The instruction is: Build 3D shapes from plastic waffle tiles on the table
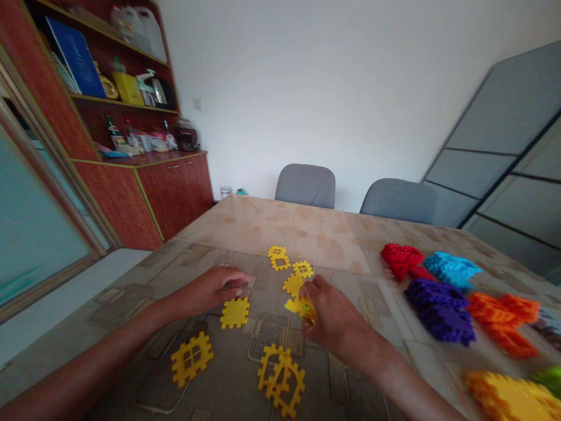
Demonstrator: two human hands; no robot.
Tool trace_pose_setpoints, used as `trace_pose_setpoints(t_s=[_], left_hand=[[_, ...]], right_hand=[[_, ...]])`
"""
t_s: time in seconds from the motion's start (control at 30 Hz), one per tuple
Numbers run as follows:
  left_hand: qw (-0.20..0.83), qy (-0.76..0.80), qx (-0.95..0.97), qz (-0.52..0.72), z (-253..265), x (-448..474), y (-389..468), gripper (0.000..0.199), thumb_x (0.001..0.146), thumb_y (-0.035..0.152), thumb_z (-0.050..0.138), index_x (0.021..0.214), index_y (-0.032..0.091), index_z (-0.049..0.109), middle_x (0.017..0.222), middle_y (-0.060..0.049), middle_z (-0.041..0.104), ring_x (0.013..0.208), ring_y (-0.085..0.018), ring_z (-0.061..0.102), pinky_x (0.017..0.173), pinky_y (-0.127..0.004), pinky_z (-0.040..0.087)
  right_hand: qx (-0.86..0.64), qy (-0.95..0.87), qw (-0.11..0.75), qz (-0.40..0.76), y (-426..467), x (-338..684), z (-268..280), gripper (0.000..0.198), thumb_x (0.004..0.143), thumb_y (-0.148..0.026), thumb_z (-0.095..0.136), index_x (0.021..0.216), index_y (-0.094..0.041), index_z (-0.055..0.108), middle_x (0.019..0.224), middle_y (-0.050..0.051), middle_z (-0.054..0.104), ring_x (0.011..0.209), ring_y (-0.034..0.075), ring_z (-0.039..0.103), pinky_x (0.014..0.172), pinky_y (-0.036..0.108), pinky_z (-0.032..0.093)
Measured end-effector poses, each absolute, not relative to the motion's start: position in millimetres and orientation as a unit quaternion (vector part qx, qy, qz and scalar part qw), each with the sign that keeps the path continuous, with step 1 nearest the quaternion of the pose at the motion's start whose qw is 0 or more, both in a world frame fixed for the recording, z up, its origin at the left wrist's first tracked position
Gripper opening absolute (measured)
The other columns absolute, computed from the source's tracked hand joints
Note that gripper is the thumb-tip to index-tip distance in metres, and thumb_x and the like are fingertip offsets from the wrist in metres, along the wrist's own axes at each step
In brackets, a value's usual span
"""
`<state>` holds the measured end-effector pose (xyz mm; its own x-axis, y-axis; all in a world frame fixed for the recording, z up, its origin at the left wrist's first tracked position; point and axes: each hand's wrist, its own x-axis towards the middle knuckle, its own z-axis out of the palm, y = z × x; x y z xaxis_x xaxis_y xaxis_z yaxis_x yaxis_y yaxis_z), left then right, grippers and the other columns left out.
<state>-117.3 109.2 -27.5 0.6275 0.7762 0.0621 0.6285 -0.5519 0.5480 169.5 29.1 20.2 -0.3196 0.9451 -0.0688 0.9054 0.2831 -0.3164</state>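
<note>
Overlapping yellow frames [280, 386] lie on the table [302, 225], seemingly unjoined — beyond them the right hand [325, 311] pinches a yellow piece [305, 309], the left hand [220, 286], fingers parted and empty, is near a yellow square [235, 313] — and coloured piles [440, 313] seem already grouped.

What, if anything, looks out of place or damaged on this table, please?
Nothing looks damaged or spilled. At most, the overlapping yellow frames, right of the nearest windowed yellow piece, lie askew, one partly covering another.
</note>
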Motion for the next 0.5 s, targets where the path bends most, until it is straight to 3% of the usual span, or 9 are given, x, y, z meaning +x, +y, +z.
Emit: trace_pose_setpoints(t_s=[0.27, 0.5], left_hand=[[0.276, 0.367, 0.884, 0.092, -7.9, -126.1, 97.6, 0.043, 0.095, 0.048, 0.055, 0.130, 0.023, 0.060, 0.127, -0.007, 0.067, 0.114, -0.028, 0.063, 0.096, -0.032, 0.047], [0.295, 0.378, 0.875, 0.064, 1.5, -145.0, 97.0, 0.048, 0.095, 0.052, 0.056, 0.135, 0.025, 0.057, 0.130, -0.005, 0.067, 0.116, -0.025, 0.063, 0.096, -0.028, 0.048]], right_hand=[[-0.593, -0.778, -0.021, 0.207, -41.7, 204.2, -12.3, 0.040, 0.073, -0.009, 0.057, 0.112, -0.016, 0.064, 0.124, 0.015, 0.061, 0.105, 0.026, 0.066, 0.090, 0.034, 0.053], [-0.568, -0.792, 0.018, 0.222, -44.1, 211.1, -18.8, 0.047, 0.072, -0.013, 0.061, 0.118, -0.019, 0.063, 0.129, 0.014, 0.059, 0.116, 0.029, 0.060, 0.096, 0.037, 0.050]])
